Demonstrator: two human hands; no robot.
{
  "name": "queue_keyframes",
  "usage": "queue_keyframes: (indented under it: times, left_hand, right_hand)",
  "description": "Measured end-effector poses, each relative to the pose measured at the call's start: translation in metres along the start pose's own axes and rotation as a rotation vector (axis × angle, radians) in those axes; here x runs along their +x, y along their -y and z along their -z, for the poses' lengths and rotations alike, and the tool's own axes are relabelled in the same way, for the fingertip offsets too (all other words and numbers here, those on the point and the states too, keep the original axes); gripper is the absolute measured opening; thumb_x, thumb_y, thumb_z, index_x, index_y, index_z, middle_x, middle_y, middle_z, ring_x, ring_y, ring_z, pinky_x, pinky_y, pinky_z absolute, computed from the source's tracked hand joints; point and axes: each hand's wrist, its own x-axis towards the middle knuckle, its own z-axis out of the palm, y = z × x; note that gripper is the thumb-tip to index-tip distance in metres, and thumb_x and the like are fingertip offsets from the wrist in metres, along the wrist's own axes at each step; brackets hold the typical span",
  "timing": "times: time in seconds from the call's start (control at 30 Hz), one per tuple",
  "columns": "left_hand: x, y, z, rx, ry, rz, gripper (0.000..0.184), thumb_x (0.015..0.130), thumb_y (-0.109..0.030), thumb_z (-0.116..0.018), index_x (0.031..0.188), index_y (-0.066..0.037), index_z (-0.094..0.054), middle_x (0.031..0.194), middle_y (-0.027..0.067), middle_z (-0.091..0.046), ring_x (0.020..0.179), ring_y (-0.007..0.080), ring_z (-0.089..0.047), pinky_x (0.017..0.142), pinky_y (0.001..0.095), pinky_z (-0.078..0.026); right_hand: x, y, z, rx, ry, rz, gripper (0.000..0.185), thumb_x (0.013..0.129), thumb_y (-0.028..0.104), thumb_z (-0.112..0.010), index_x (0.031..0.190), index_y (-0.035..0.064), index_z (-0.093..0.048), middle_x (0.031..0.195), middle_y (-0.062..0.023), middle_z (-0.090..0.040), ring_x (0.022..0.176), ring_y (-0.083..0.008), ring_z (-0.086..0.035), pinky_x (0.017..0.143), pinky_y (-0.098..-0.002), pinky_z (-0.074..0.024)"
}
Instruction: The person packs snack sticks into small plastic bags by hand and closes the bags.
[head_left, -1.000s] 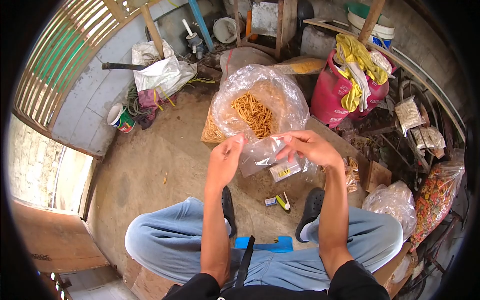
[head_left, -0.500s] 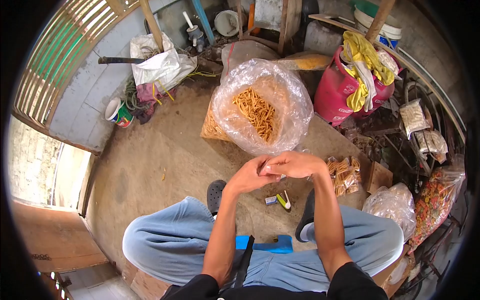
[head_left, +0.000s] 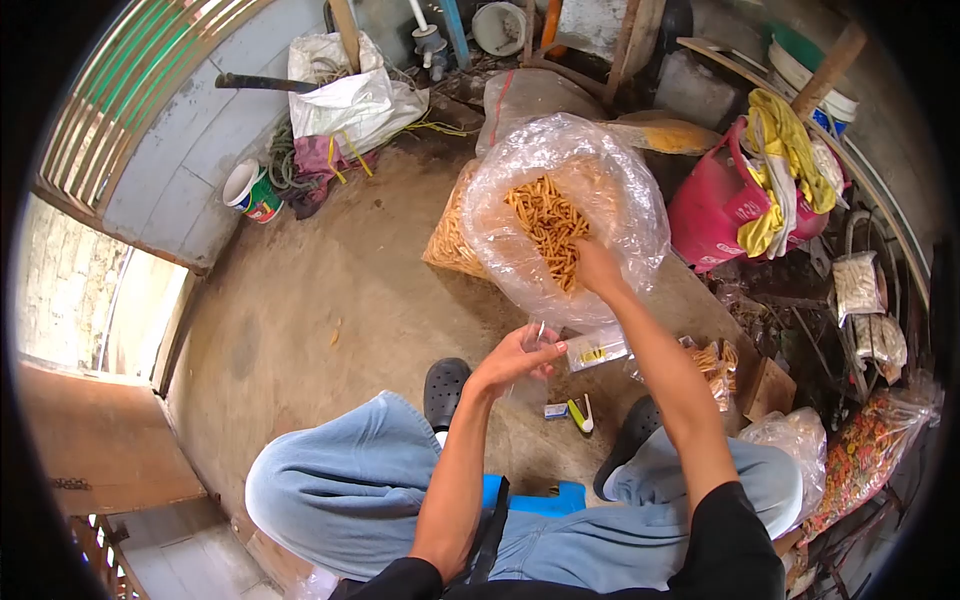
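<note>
A large clear plastic bag stands open on the floor, with brown stick-shaped snacks inside. My right hand reaches into it, at the right side of the snacks; its fingertips are hidden. Nearer to me, my left hand pinches a small clear plastic bag between thumb and fingers. Just right of that hand is a flat clear plastic packet with yellow print, below my right forearm. On the floor between my feet lie a green and white stapler and a small blue-and-white box.
Filled snack packs lie right of my right forearm, beside a wooden block. A pink tub with yellow gloves stands at the back right. A white sack and a small bucket are at the back left.
My hands were together in front of the large bag. Now they are apart: the right has moved forward into the snacks, the left stays back with the small bag. The view has shifted slightly.
</note>
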Motion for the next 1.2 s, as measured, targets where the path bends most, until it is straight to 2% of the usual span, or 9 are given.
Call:
queue_keyframes:
  times: [0.1, 0.13, 0.27, 0.33, 0.47, 0.67, 0.73, 0.83, 1.2]
  left_hand:
    - [-0.001, 0.001, 0.008, -0.027, -0.002, 0.055, 0.050, 0.082, -0.033, -0.072, 0.115, -0.002, -0.050, 0.090, 0.0040, -0.057, 0.075, 0.0134, -0.058, 0.067, 0.0281, -0.049]
    - [-0.001, 0.001, 0.010, -0.019, -0.001, 0.065, 0.051, 0.081, -0.033, -0.073, 0.114, -0.002, -0.050, 0.091, 0.0044, -0.057, 0.076, 0.0137, -0.058, 0.068, 0.0288, -0.050]
    - [-0.002, -0.005, 0.017, -0.024, 0.011, 0.079, 0.051, 0.081, -0.033, -0.073, 0.115, -0.002, -0.050, 0.092, 0.0048, -0.057, 0.078, 0.0140, -0.058, 0.070, 0.0297, -0.051]
    - [-0.003, -0.006, 0.021, -0.041, -0.016, 0.083, 0.051, 0.082, -0.033, -0.072, 0.114, -0.002, -0.050, 0.093, 0.0049, -0.057, 0.079, 0.0139, -0.059, 0.070, 0.0295, -0.052]
    - [-0.006, -0.006, 0.024, -0.078, -0.016, 0.063, 0.050, 0.082, -0.033, -0.072, 0.114, -0.002, -0.050, 0.093, 0.0048, -0.056, 0.079, 0.0135, -0.059, 0.069, 0.0292, -0.053]
    - [-0.010, -0.013, 0.019, -0.088, -0.005, 0.006, 0.048, 0.082, -0.031, -0.073, 0.113, -0.002, -0.050, 0.092, 0.0043, -0.056, 0.076, 0.0132, -0.059, 0.068, 0.0287, -0.053]
    - [-0.013, -0.018, 0.016, -0.067, -0.008, -0.013, 0.044, 0.082, -0.028, -0.073, 0.111, -0.003, -0.050, 0.092, 0.0036, -0.057, 0.074, 0.0132, -0.060, 0.067, 0.0286, -0.053]
    - [-0.019, -0.023, 0.012, -0.048, 0.006, -0.061, 0.041, 0.083, -0.026, -0.072, 0.111, -0.003, -0.051, 0.091, 0.0025, -0.058, 0.074, 0.0131, -0.061, 0.066, 0.0284, -0.053]
    - [-0.051, -0.054, -0.010, 0.011, 0.080, -0.218, 0.041, 0.082, -0.022, -0.073, 0.112, -0.004, -0.052, 0.089, 0.0016, -0.058, 0.074, 0.0119, -0.061, 0.063, 0.0269, -0.053]
  right_hand:
    - [0.016, 0.002, -0.008, -0.296, -0.101, 0.258, 0.022, 0.081, 0.009, -0.053, 0.100, 0.0090, -0.064, 0.101, -0.0117, -0.061, 0.089, -0.0303, -0.064, 0.073, -0.0447, -0.0519]
    - [0.021, 0.004, -0.007, -0.361, 0.099, 0.152, 0.039, 0.073, 0.005, -0.060, 0.112, 0.0090, -0.061, 0.121, -0.0100, -0.052, 0.098, -0.0311, -0.061, 0.076, -0.0404, -0.0534]
    - [0.036, -0.003, -0.024, -0.518, 0.145, 0.210, 0.032, 0.074, 0.006, -0.059, 0.106, 0.0070, -0.062, 0.112, -0.0098, -0.054, 0.097, -0.0276, -0.060, 0.074, -0.0391, -0.0539]
    - [0.036, -0.008, -0.026, -0.556, 0.082, 0.355, 0.013, 0.078, 0.010, -0.056, 0.085, 0.0048, -0.066, 0.101, -0.0101, -0.058, 0.086, -0.0256, -0.062, 0.069, -0.0395, -0.0544]
    - [0.035, -0.011, -0.015, -0.517, 0.078, 0.402, 0.014, 0.077, 0.010, -0.057, 0.087, 0.0030, -0.065, 0.098, -0.0110, -0.059, 0.088, -0.0252, -0.062, 0.071, -0.0393, -0.0541]
    - [0.021, 0.015, 0.026, 0.060, -0.147, 0.232, 0.017, 0.087, 0.013, -0.056, 0.100, 0.0026, -0.060, 0.092, -0.0105, -0.062, 0.084, -0.0241, -0.062, 0.072, -0.0366, -0.0516]
    - [0.009, 0.037, 0.047, 0.698, -0.110, -0.005, 0.018, 0.091, 0.014, -0.057, 0.107, 0.0051, -0.059, 0.089, -0.0067, -0.063, 0.076, -0.0168, -0.061, 0.066, -0.0310, -0.0495]
    - [-0.023, 0.077, 0.113, 1.152, 0.127, -0.166, 0.023, 0.089, 0.012, -0.061, 0.112, 0.0064, -0.058, 0.088, -0.0029, -0.063, 0.073, -0.0096, -0.057, 0.064, -0.0246, -0.0469]
    - [-0.094, 0.127, 0.189, 1.055, 0.364, 0.022, 0.014, 0.086, 0.012, -0.068, 0.097, 0.0047, -0.064, 0.084, 0.0001, -0.064, 0.079, -0.0073, -0.058, 0.071, -0.0231, -0.0463]
